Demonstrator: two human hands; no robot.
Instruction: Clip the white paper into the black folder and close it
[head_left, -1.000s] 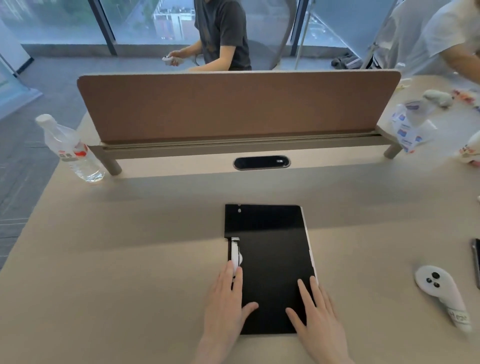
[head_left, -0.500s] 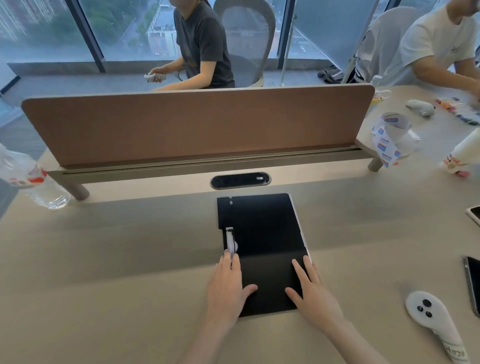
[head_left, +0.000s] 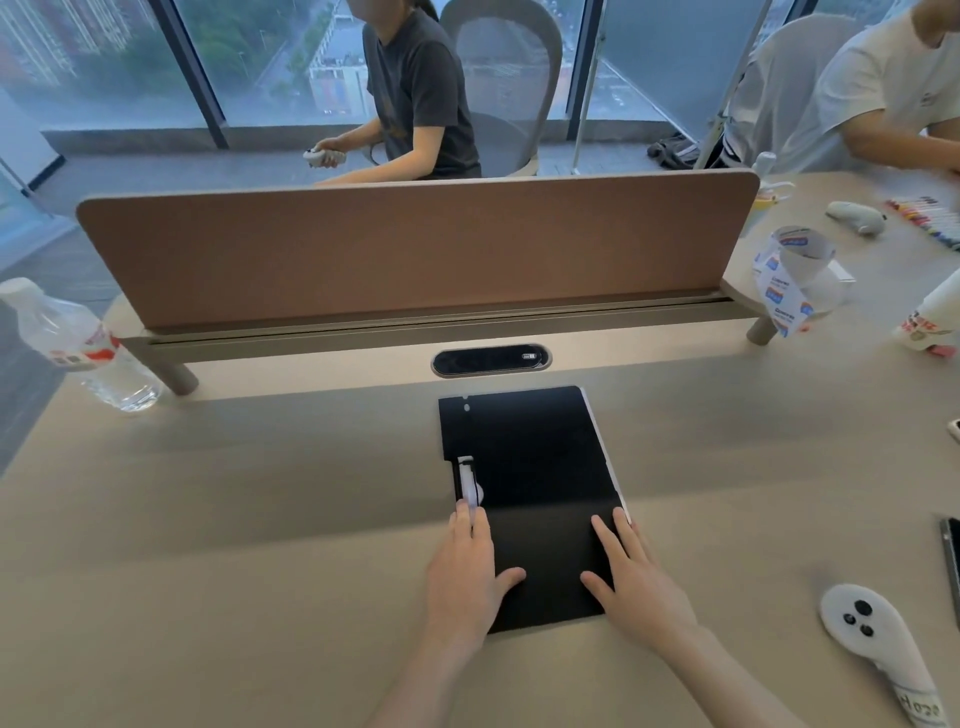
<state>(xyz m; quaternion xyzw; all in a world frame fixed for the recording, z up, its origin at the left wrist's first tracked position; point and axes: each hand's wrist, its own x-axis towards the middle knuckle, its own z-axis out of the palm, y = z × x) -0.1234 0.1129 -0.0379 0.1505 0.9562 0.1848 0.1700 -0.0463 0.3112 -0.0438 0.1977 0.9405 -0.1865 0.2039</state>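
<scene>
Here both hands (head_left: 550, 577) rest flat on the closed black folder (head_left: 535, 467).

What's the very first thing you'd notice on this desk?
A closed black folder lies mid-desk, with the left hand and right hand flat on its near end. A white paper edge peeks out along its right side. A water bottle stands far left.
</scene>
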